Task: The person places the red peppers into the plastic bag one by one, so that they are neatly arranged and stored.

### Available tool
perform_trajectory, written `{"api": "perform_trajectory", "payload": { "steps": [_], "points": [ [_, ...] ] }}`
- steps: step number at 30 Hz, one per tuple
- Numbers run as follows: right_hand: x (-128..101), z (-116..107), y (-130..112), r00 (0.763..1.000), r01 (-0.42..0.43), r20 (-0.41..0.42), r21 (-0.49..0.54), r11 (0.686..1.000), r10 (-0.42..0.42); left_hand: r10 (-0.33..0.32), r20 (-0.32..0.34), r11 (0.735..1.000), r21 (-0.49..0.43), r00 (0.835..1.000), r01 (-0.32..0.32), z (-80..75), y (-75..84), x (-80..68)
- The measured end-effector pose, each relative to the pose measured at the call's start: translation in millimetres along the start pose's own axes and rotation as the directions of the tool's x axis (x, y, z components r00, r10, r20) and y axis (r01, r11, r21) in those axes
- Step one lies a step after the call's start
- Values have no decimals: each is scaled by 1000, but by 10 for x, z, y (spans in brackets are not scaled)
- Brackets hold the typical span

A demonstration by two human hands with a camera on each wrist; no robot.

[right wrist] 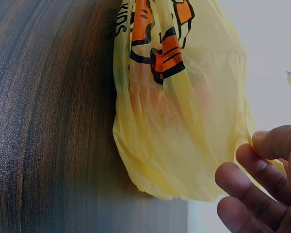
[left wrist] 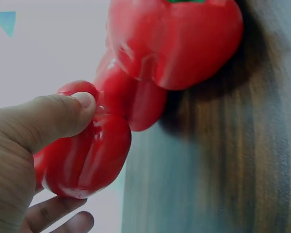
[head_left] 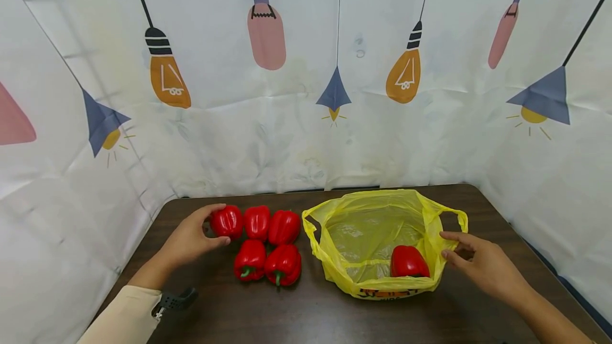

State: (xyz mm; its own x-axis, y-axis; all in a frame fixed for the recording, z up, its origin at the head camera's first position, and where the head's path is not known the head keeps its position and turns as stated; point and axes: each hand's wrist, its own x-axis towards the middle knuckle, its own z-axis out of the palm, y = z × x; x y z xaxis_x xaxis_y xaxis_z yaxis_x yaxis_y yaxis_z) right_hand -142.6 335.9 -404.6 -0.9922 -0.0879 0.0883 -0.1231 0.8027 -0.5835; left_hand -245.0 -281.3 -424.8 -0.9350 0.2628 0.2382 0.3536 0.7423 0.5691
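Note:
My left hand [head_left: 191, 235] grips a glossy red bell pepper [head_left: 227, 222] at the back left of the group. In the left wrist view, the thumb lies across this pepper [left wrist: 94, 155], and fingers show below it. Several more red bell peppers [head_left: 256, 222] sit close together to its right, the front two with green stems showing. A yellow plastic bag [head_left: 363, 227] stands with its mouth open, holding one red pepper [head_left: 408, 262]. My right hand [head_left: 487, 267] pinches the bag's right edge near the handle; the right wrist view shows thumb and forefinger on the film [right wrist: 184, 141].
The dark wooden table [head_left: 229, 317] carries everything. Behind and at both sides hangs a white sheet [head_left: 296, 137] printed with lamps and bulbs. A dark watch [head_left: 177, 301] is on the left wrist. The bag's left handle [head_left: 311, 230] stands near the peppers.

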Motion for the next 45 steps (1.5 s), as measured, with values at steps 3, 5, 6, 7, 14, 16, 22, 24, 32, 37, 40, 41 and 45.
{"api": "perform_trajectory", "payload": {
  "steps": [3,5,6,7,14,16,22,24,32,37,40,41,45],
  "points": [
    [1,-1,-11,1000,1,1,0,1000,-1,4,-4,1000,-7,1000,-4,-25,55,10],
    [5,-1,-11,1000,6,2,1,1000,-6,7,-13,1000,-4,1000,-7,-40,93,17],
    [8,-2,-10,1000,11,2,-1,1000,-11,12,-13,1000,-5,1000,-12,-48,109,21],
    [10,-2,-11,1000,12,0,-1,1000,-12,14,-17,1000,-2,1000,-14,-56,131,26],
    [15,-17,-12,1000,15,-4,-19,1000,-15,33,-10,999,-11,999,-33,-98,295,87],
    [14,-21,-12,1000,14,-1,-14,1000,-14,57,-9,998,0,998,-57,-99,346,105],
    [12,-25,-27,1000,1,6,3,1000,-1,113,-7,992,50,994,-113,-92,534,141],
    [8,-21,-33,1000,0,4,8,1000,0,126,-5,990,62,992,-125,-85,597,152],
    [0,-4,-24,1000,16,-14,-4,1000,-16,177,23,982,59,984,-178,-62,780,195],
    [-1,7,-28,999,21,-26,-13,1000,-22,182,35,982,52,983,-184,-40,870,218],
    [0,4,-34,999,23,-28,-16,1000,-24,186,37,981,41,982,-188,-33,941,238],
    [-1,2,-37,999,24,-27,-16,1000,-24,189,37,981,33,981,-190,-30,965,243],
    [-3,0,-44,999,22,-23,-8,1000,-22,198,42,980,-15,979,-198,-5,1043,265]
  ]
}}
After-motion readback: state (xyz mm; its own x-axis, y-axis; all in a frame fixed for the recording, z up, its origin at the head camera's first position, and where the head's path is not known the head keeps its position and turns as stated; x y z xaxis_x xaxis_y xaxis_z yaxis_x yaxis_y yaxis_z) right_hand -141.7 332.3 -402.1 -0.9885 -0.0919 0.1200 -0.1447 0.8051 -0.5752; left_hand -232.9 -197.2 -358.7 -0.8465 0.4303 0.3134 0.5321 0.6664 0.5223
